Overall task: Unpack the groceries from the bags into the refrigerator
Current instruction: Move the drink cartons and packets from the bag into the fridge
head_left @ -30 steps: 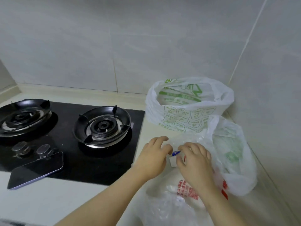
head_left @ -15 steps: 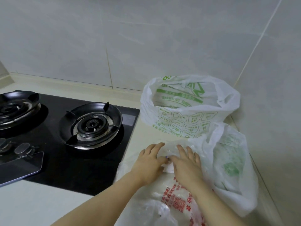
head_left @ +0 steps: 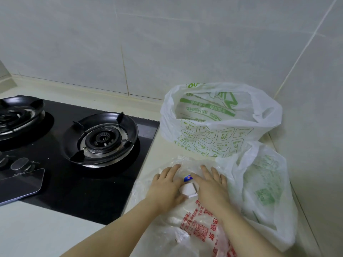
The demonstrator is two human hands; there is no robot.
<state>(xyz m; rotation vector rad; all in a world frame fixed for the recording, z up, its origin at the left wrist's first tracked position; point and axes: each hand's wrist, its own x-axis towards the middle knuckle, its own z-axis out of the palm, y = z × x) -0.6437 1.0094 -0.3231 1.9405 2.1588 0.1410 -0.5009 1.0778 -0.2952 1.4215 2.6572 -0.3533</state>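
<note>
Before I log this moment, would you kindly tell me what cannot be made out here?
Head view only:
green-printed bag: contents hidden by its own walls.
white bag by the side wall: contents blurred by translucent film.
white packet: sides covered by left hand and right hand; blue label too small to read.
red-printed bag: cut off by bottom edge.
phone: cut off by left edge.

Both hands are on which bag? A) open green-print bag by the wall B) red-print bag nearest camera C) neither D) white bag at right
B: the left hand and right hand rest on the red-print bag, flanking a small white item.
</note>
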